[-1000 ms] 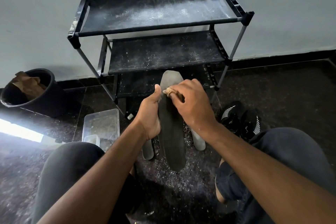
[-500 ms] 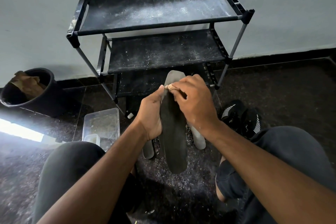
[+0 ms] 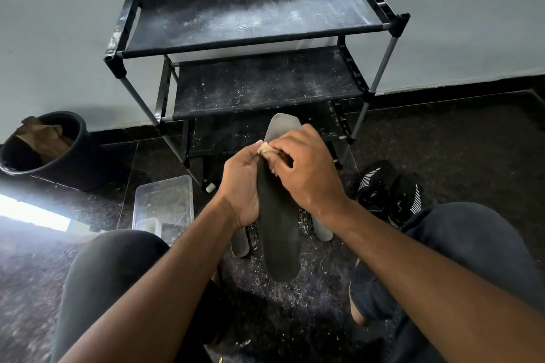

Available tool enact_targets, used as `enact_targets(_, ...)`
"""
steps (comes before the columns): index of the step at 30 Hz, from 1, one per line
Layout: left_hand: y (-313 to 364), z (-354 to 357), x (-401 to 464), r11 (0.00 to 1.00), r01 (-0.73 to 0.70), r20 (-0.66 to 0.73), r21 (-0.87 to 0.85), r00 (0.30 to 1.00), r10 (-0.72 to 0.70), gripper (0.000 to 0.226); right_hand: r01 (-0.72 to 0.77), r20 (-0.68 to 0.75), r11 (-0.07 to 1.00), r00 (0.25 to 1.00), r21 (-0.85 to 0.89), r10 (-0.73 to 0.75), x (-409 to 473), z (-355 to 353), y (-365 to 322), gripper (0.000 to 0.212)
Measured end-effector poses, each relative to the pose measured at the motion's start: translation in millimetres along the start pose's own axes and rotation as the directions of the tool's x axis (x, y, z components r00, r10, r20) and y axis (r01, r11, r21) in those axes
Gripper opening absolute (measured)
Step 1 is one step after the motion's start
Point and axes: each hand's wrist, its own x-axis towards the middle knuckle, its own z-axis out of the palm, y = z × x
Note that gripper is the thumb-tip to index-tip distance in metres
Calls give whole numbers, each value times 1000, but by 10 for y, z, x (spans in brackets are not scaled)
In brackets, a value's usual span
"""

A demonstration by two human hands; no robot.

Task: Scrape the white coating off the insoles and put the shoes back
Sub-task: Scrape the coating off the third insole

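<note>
Left hand (image 3: 240, 188) grips the insole (image 3: 278, 233) — right hand (image 3: 306, 168) pinches a scraper (image 3: 267, 148).

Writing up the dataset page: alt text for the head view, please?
Seated person's left hand grips a dark insole while the right hand rubs a small tan scraper near its pale toe end. Behind stands a dusty black shoe rack, with black shoes on the floor at right.
</note>
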Motion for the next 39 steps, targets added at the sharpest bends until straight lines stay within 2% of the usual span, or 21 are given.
enact_targets(2, 9, -43, 42, 1000, 11, -12, -18, 1000, -11, 70, 44, 94, 998, 994, 50, -49, -37, 23, -35, 10)
enact_targets(4, 15, -44, 37, 1000, 14, -15, -8, 1000, -14, 78, 84, 139, 996, 987, 6, -84, -46, 28, -45, 9)
enact_targets(8, -46, 12, 40, 1000, 10, -1, 28, 1000, -10, 78, 37, -5, 992, 999, -124, -38, 62, -55, 50, 11)
enact_targets(10, -76, 18, 42, 999, 13, -4, 41, 1000, -13, 80, -32, -94, 991, 995, -128, 20, 114, -109, 103, 11)
enact_targets(12, -72, 23, 41, 998, 15, 8, 63, 1000, -16, 81, -67, -106, 993, 993, -98, 57, 99, -115, 95, 10)
enact_targets(15, -28, 18, 51, 997, 11, -26, 72, 1000, -9, 84, -13, 20, 999, 1000, -46, 14, -11, -27, 5, 10)
enact_targets(18, 39, -27, 75, 993, -44, -94, 105, 994, 54, 87, 47, 119, 999, 992, -9, -45, -115, 61, -75, 10)
enact_targets(22, 50, 5, 44, 996, -34, -70, 84, 997, 40, 85, 65, 94, 995, 994, -79, -58, -70, 27, -40, 9)
enact_targets(25, 0, 25, 39, 998, -2, -30, 68, 1000, 4, 82, 8, -3, 991, 1000, -136, -8, 38, -55, 56, 9)
enact_targets(28, -24, 45, 24, 998, 6, 32, 60, 999, -8, 80, -61, -71, 993, 996, -102, 54, 88, -107, 127, 11)
enact_targets(34, 40, 8, 36, 996, 6, -17, 90, 1000, -4, 81, 89, 144, 995, 986, -41, -83, -114, 38, -76, 7)
enact_targets(36, 40, 25, 10, 997, 9, -26, 77, 1000, -7, 76, 101, 114, 991, 989, -90, -91, -70, 18, -53, 7)
enact_targets(39, 1, 85, -28, 999, 26, 24, 41, 999, -27, 66, 12, -5, 989, 1000, -149, -13, 58, -66, 60, 6)
